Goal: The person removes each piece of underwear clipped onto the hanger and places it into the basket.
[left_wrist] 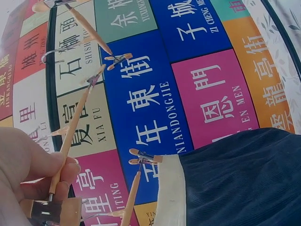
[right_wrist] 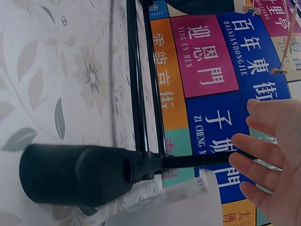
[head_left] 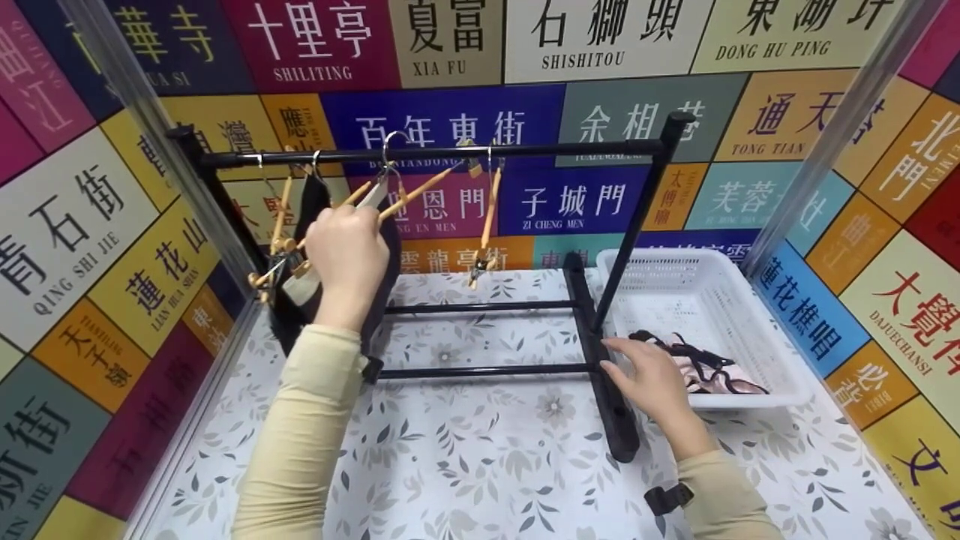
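My left hand (head_left: 346,244) grips the bar of a wooden clip hanger (left_wrist: 71,127), close to one of its end clips. That hanger's hook is at the top rail of a black garment rack (head_left: 570,150). Beside it, a dark garment (left_wrist: 235,174) with a pale waistband (left_wrist: 170,188) hangs from the clip of another hanger; my left hand hides part of it in the head view. My right hand (head_left: 652,375) holds nothing, its fingers spread near the rack's right foot (head_left: 600,375).
A bare wooden hanger (head_left: 491,210) hangs mid-rail. At right, a white plastic basket (head_left: 795,397) holds a crumpled black and pale pink item (head_left: 731,375). Two low crossbars (head_left: 487,370) join the rack's feet. Panels with printed place names (head_left: 615,37) enclose the leaf-patterned table (head_left: 465,465).
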Tool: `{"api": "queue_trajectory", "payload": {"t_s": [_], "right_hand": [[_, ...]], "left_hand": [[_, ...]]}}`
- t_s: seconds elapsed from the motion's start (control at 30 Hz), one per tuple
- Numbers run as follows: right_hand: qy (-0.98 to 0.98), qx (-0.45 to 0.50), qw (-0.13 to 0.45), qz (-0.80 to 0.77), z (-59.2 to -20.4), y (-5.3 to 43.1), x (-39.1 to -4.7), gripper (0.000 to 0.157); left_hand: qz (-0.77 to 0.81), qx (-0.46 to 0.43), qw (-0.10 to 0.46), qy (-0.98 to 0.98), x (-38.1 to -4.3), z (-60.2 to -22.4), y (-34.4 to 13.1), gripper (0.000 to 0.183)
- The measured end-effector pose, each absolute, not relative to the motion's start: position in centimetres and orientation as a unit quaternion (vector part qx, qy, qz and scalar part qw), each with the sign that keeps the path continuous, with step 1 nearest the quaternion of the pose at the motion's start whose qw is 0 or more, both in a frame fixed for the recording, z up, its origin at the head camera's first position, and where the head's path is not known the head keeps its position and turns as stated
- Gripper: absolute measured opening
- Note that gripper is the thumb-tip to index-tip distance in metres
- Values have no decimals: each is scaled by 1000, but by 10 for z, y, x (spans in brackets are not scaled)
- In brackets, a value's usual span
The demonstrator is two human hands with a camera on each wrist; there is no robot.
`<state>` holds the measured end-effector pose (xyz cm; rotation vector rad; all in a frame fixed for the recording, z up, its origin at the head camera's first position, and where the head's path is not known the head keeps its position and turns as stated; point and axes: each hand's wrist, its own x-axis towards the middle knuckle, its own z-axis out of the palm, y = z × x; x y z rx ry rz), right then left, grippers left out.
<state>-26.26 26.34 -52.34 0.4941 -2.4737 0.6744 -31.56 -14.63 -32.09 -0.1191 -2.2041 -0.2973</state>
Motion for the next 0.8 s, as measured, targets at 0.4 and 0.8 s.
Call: {"api": "queue_trajectory", "payload": {"t_s": [0.4, 0.8], "right_hand": [[-908, 199, 250, 273, -528, 241, -263, 33], [-900, 219, 249, 282, -528, 232, -264, 33]], "left_hand": [[-103, -37, 430, -896, -324, -328, -138, 10], [-94, -35, 388, -916, -327, -340, -133, 9]]}}
